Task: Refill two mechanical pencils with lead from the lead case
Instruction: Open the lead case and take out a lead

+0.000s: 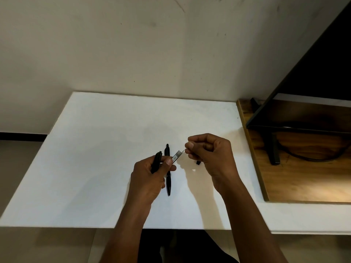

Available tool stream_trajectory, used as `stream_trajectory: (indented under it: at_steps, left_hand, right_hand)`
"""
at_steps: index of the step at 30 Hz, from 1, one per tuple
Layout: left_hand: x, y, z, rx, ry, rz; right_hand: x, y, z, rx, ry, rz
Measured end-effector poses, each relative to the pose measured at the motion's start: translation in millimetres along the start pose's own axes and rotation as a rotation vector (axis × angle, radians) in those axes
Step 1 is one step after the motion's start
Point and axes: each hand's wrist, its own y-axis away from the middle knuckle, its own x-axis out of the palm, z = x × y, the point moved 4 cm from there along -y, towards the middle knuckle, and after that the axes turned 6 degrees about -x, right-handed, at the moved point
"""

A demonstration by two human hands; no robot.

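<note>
My left hand (150, 177) grips two things at once: a black mechanical pencil (156, 161) against the palm, and a small clear lead case (176, 156) with a label pinched between thumb and forefinger. My right hand (210, 152) pinches a thin lead (182, 151) that sticks out of the case's upper end. A second black mechanical pencil (167, 179) lies lengthwise on the white table (95, 168), partly hidden by my left hand. A small black piece (198, 162) and a tiny white piece (194, 170) lie on the table under my right hand.
A wooden board (303, 183) with a black monitor stand (273, 149) and a cable lies at the right. A pale wall (133, 54) runs behind the table. The table's front edge is near my forearms.
</note>
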Motion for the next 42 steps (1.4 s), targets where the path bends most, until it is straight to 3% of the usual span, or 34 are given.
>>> stream_trajectory:
  at_steps: [8, 13, 16, 22, 31, 36, 39, 42]
  left_hand:
    - [1, 0, 4, -0.033, 0.005, 0.035]
    - [3, 1, 4, -0.044, 0.045, 0.053]
    - [4, 1, 4, -0.046, 0.048, 0.051]
    - [4, -1, 5, -0.056, 0.023, 0.011]
    - [4, 0, 3, -0.050, 0.022, 0.004]
    - [4, 1, 2, -0.030, 0.007, 0.004]
    - [5, 2, 1, -0.004, -0.016, -0.003]
    - [6, 2, 0, 0.015, -0.057, -0.021]
  right_hand:
    - [-9, -3, -3, -0.029, 0.039, -0.147]
    - [-28, -5, -2, 0.029, -0.182, -0.275]
    - [-30, -4, -1, 0.154, -0.283, -0.166]
    - [-9, 7, 0, 0.310, -0.133, 0.188]
    - [-2, 6, 3, 0.222, -0.004, 0.280]
    - [-19, 0, 3, 0.178, -0.050, 0.079]
    - [-41, -3, -2, 0.166, 0.134, -0.064]
    - [-50, -3, -6, 0.194, 0.292, -0.050]
